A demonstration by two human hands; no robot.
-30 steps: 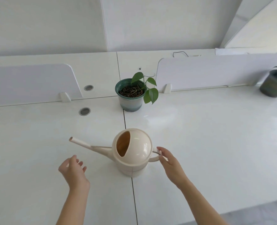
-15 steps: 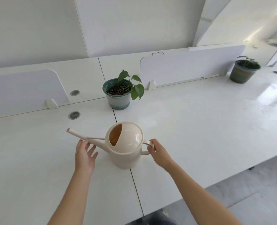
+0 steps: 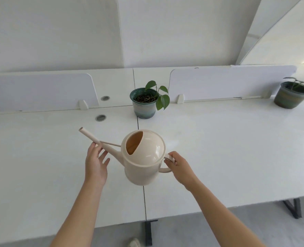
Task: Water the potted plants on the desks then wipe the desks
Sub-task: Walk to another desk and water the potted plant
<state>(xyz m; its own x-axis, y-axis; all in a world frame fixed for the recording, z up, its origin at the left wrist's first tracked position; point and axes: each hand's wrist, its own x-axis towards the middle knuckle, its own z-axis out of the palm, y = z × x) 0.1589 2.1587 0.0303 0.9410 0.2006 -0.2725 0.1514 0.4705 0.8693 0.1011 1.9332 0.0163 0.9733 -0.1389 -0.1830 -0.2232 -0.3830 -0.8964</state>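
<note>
While the right hand [image 3: 180, 166] grips its rear handle, the cream watering can [image 3: 144, 157] lies between both hands; the left hand [image 3: 95, 163], fingers straight, touches the spout [image 3: 94, 138]. White bench [image 3: 219, 148]: potted plant [image 3: 145, 102] beyond the can, second potted plant [image 3: 290, 96] far right. White divider panels [image 3: 219, 82], pale wall behind.

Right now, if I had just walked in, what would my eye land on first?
The cream watering can in the middle foreground, over the seam between two white desks: the right hand grips its handle and the left hand touches its spout. Behind it stands a leafy plant in a green-rimmed pot, with a second potted plant far right.
</note>
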